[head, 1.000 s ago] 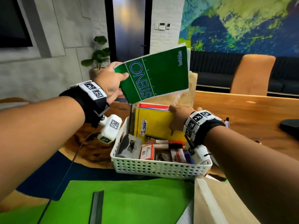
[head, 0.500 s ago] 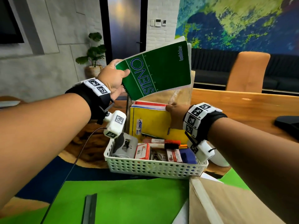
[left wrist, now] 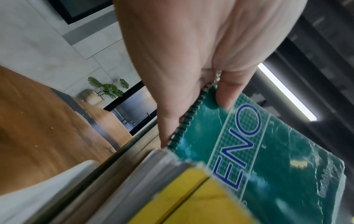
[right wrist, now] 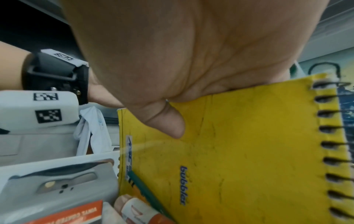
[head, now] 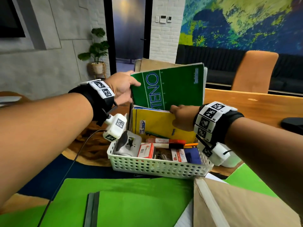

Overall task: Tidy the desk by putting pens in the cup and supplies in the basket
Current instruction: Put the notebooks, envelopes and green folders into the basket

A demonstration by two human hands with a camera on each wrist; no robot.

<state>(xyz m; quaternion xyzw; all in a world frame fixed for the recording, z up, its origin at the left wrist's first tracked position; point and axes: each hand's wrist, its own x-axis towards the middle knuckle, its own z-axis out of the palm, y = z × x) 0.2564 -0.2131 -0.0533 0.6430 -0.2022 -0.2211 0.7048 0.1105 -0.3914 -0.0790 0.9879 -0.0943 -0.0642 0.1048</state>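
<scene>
A green steno notebook (head: 168,89) (left wrist: 268,159) stands on edge behind a yellow spiral notebook (head: 162,123) (right wrist: 239,151) at the back of the white perforated basket (head: 157,166). My left hand (head: 123,89) (left wrist: 191,75) pinches the green notebook at its spiral edge, thumb on the cover. My right hand (head: 182,117) (right wrist: 172,60) grips the top edge of the yellow notebook, thumb on its front. The green notebook's lower part is hidden behind the yellow one.
The basket also holds a grey stapler (head: 129,143), red and white boxes (head: 146,149), markers (head: 165,141) and a pencil. Green folders (head: 131,202) and a brown envelope (head: 237,205) lie in front. An orange chair (head: 254,71) stands beyond the wooden table (head: 254,105).
My left hand has brought the green steno notebook down from the air into the basket, behind the yellow notebook. My right hand has stayed on the yellow notebook.
</scene>
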